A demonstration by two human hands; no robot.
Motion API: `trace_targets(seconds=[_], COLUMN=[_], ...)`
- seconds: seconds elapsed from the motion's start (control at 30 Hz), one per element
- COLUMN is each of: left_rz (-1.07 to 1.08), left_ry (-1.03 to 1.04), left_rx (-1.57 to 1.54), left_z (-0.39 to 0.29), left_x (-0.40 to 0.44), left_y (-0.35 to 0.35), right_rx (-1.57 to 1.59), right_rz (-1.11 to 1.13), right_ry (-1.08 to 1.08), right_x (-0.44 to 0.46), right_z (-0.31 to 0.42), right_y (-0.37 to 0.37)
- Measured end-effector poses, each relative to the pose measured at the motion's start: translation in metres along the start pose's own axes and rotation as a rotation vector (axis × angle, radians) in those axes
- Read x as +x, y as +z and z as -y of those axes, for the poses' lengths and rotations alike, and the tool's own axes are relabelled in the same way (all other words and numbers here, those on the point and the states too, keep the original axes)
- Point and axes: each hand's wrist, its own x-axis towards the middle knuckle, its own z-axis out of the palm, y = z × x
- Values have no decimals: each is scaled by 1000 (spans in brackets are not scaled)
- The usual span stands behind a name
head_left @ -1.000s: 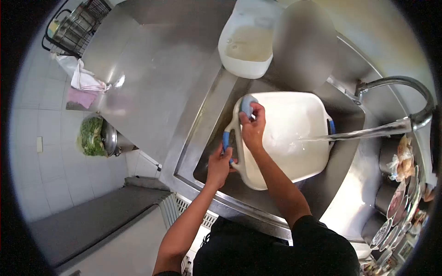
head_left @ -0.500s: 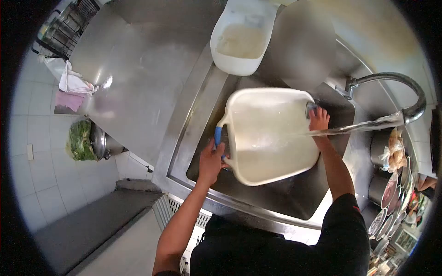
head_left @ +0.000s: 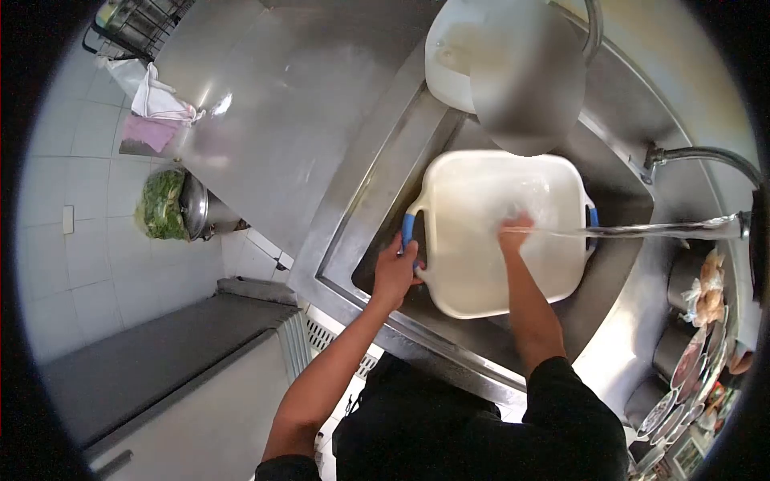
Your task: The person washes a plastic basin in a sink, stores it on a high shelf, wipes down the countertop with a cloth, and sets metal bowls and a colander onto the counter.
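Observation:
A white rectangular tub (head_left: 469, 295) with blue grips on its two side handles sits in the steel sink (head_left: 385, 264). My left hand (head_left: 395, 274) is closed around the tub's left handle (head_left: 408, 229). Inside the tub, my right hand (head_left: 516, 231) is low over its bottom, smeared by motion. Whether its fingers hold something I cannot make out. Running water (head_left: 634, 232) streams from the tap (head_left: 742, 227) across to the right hand. The far right handle (head_left: 593, 216) of the tub is free of any hand.
A white container (head_left: 449, 76) stands beyond the sink, partly hidden by a grey blur. The steel counter (head_left: 273, 120) spreads to the left, with cloths (head_left: 156, 100) at its edge. Bagged greens (head_left: 163, 204) and a pot (head_left: 195, 207) are below. Plates (head_left: 690, 357) line the right.
My right hand has left the tub's right side and moved inward over its bottom. The left hand keeps its hold on the left handle. The view has shifted.

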Motion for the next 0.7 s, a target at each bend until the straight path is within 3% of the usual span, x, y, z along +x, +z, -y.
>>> trace_targets(seconds=[0.07, 0.13, 0.3, 0.4, 0.47, 0.53, 0.7], left_rz=[48, 52, 64, 87, 90, 114, 96], left_ry=[-32, -36, -70, -115, -134, -137, -142], left_rx=[-42, -26, -72, -117, -181, -235, -109], left_z=[3, 2, 4, 4, -1, -7, -3], left_x=[1, 2, 3, 9, 12, 7, 9], left_y=[0, 1, 0, -2, -4, -5, -1], right_rx=[402, 707, 1662, 1608, 1079, 827, 699], right_rz=[-37, 109, 541, 410, 217, 329, 759], right_ry=[-89, -31, 700, 293, -254, -380, -367], right_x=[27, 33, 58, 49, 38, 2, -54], right_z=[87, 137, 210, 217, 212, 208, 139], right_y=[-72, -89, -158, -205, -270, -311, -342])
